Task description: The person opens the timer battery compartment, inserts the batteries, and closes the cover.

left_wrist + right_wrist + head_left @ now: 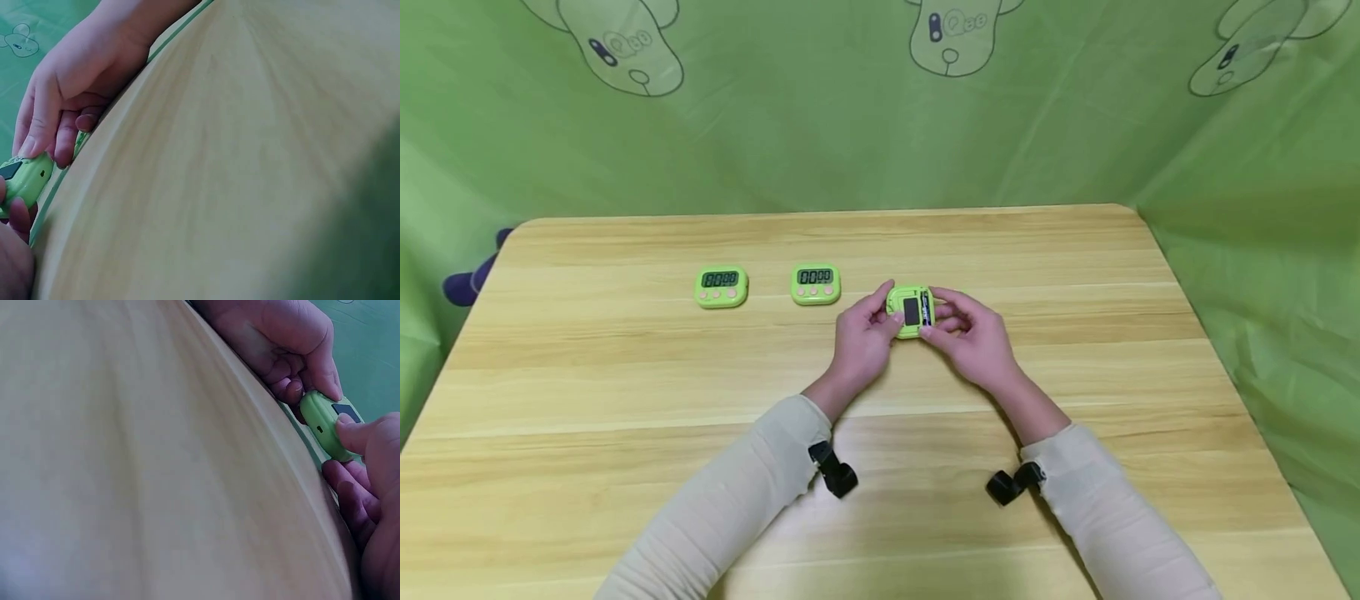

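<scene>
In the head view, a green digital timer (891,308) is held back side up over the table, a dark rectangle on its back. Its battery slot is uncovered, with a dark battery (926,308) lying in it. My left hand (862,337) grips the timer's left side, thumb on its back. My right hand (973,337) pinches the right side beside the battery, thumb at the near corner and index finger at the far one. In the left wrist view, a small green piece (80,142) shows by the right hand's curled fingers; its kind is unclear.
Two more green timers, the left one (722,287) and the right one (816,285), lie screen up on the wooden table (625,375). A green printed curtain (820,142) hangs behind and at the sides. A purple object (467,279) shows past the left edge.
</scene>
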A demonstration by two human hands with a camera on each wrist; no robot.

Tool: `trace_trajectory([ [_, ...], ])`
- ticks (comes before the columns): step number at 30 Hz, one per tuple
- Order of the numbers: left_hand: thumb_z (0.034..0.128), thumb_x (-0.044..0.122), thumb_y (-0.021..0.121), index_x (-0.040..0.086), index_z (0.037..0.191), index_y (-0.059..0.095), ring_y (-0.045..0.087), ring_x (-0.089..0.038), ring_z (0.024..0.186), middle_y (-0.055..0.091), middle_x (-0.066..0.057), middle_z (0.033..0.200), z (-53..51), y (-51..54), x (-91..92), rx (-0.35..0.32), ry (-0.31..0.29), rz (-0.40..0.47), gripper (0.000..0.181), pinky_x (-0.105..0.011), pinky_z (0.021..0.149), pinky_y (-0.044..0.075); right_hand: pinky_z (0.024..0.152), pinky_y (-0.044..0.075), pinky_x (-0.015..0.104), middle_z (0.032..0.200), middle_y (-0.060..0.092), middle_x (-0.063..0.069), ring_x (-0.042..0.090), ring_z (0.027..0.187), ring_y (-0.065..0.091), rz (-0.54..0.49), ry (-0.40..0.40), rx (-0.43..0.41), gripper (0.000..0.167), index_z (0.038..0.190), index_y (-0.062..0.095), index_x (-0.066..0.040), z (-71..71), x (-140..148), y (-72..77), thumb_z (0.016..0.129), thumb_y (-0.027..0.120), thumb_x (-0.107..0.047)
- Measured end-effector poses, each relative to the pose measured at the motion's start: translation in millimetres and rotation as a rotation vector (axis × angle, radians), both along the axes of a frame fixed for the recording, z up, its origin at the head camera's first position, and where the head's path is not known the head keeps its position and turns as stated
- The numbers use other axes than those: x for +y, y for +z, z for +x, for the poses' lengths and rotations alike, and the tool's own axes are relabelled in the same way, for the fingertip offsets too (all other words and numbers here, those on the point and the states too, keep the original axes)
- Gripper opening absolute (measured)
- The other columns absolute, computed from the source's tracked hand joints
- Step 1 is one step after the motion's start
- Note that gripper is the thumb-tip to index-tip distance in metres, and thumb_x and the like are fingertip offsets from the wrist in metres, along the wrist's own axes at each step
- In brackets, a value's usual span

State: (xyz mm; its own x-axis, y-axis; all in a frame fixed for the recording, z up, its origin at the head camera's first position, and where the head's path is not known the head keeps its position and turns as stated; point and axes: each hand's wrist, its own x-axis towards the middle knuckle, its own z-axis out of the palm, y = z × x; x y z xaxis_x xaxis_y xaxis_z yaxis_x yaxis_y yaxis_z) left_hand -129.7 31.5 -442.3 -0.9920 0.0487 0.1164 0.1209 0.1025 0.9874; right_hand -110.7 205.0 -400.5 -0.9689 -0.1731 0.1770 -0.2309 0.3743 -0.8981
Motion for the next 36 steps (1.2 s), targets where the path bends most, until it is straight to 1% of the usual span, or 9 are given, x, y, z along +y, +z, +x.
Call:
trace_trajectory([
  [7, 0.0928, -0.001, 0.065, -0.001, 0.141, 0.054, 0.049, -0.013, 0.068, 0.053, -0.005, 0.075, 1.7, 2.8, 1.3, 0.006, -0.028, -0.019, 0.049, -0.025, 0.06, 0.045, 0.06, 0.049, 0.017, 0.093, 0.067, 0.026, 0.017, 0.07, 0.059, -0.073, -0.012, -0.057, 0.049, 0.128, 0.058, 0.009, -4.2, 4, -0.4, 0.082, 0.076, 0.01],
  [13, 0.0921, -0.002, 0.065, 0.0, 0.141, 0.055, 0.05, -0.014, 0.068, 0.055, -0.006, 0.076, 1.5, 1.9, -0.1, 0.006, -0.04, -0.027, 0.05, -0.025, 0.059, 0.045, 0.06, 0.046, 0.017, 0.09, 0.066, 0.027, 0.016, 0.07, 0.055, -0.079, -0.046, -0.09, 0.044, 0.125, 0.059, 0.007, -7.4, 2, -1.2, 0.083, 0.075, 0.01],
  [15, 0.092, -0.002, 0.066, 0.0, 0.14, 0.055, 0.051, -0.014, 0.067, 0.055, -0.007, 0.077, 1.4, 1.6, -0.6, 0.005, -0.033, -0.02, 0.05, -0.024, 0.059, 0.046, 0.06, 0.047, 0.017, 0.09, 0.066, 0.026, 0.016, 0.07, 0.056, -0.077, -0.068, -0.096, 0.043, 0.125, 0.06, 0.005, -10.1, 2, -6.6, 0.085, 0.075, 0.008],
  [19, 0.0918, -0.003, 0.065, -0.001, 0.139, 0.056, 0.051, -0.013, 0.068, 0.056, -0.007, 0.08, 0.7, 1.0, -0.6, -0.001, -0.014, 0.01, 0.048, -0.023, 0.059, 0.047, 0.061, 0.051, 0.017, 0.093, 0.069, 0.022, 0.016, 0.071, 0.061, -0.077, -0.108, -0.045, 0.042, 0.124, 0.065, 0.002, -16.1, 6, -21.9, 0.085, 0.078, 0.002],
  [23, 0.0912, -0.003, 0.066, -0.003, 0.138, 0.056, 0.05, -0.011, 0.071, 0.055, -0.007, 0.084, -1.0, -0.1, 0.2, -0.001, -0.001, 0.03, 0.048, -0.021, 0.06, 0.046, 0.064, 0.052, 0.018, 0.094, 0.071, 0.019, 0.018, 0.07, 0.063, -0.107, -0.204, 0.06, 0.039, 0.116, 0.069, 0.003, -19.4, 13, -31.1, 0.08, 0.083, 0.001],
  [26, 0.0907, -0.004, 0.067, -0.003, 0.137, 0.057, 0.049, -0.011, 0.073, 0.054, -0.007, 0.085, -1.3, -0.1, 0.7, 0.004, 0.005, 0.038, 0.048, -0.02, 0.061, 0.045, 0.07, 0.052, 0.023, 0.093, 0.07, 0.016, 0.02, 0.077, 0.062, -0.054, -0.309, 0.128, 0.039, 0.112, 0.07, 0.004, -21.5, 19, -31.9, 0.077, 0.086, -0.001],
  [29, 0.0905, -0.005, 0.066, -0.004, 0.137, 0.057, 0.048, -0.013, 0.074, 0.054, -0.007, 0.085, -0.9, 0.8, 1.0, 0.008, 0.007, 0.044, 0.047, -0.02, 0.062, 0.044, 0.08, 0.052, 0.032, 0.096, 0.069, 0.015, 0.024, 0.087, 0.061, 0.072, -0.372, 0.136, 0.043, 0.114, 0.069, 0.003, -24.3, 24, -29.9, 0.076, 0.088, -0.004],
  [32, 0.0904, -0.006, 0.066, -0.004, 0.136, 0.057, 0.048, -0.013, 0.075, 0.054, -0.008, 0.086, -0.5, 1.3, 1.0, 0.007, 0.006, 0.047, 0.047, -0.02, 0.062, 0.044, 0.084, 0.053, 0.038, 0.101, 0.069, 0.013, 0.026, 0.091, 0.064, 0.2, -0.414, 0.076, 0.045, 0.117, 0.068, -0.001, -26.2, 27, -26.4, 0.077, 0.087, -0.006],
  [36, 0.09, -0.006, 0.066, -0.004, 0.136, 0.058, 0.049, -0.013, 0.076, 0.054, -0.008, 0.088, -0.4, 1.0, 1.3, 0.003, 0.004, 0.05, 0.047, -0.02, 0.063, 0.045, 0.081, 0.056, 0.039, 0.106, 0.07, 0.009, 0.024, 0.088, 0.069, 0.283, -0.45, -0.031, 0.048, 0.122, 0.066, -0.005, -27.2, 26, -20.2, 0.078, 0.085, -0.003],
])
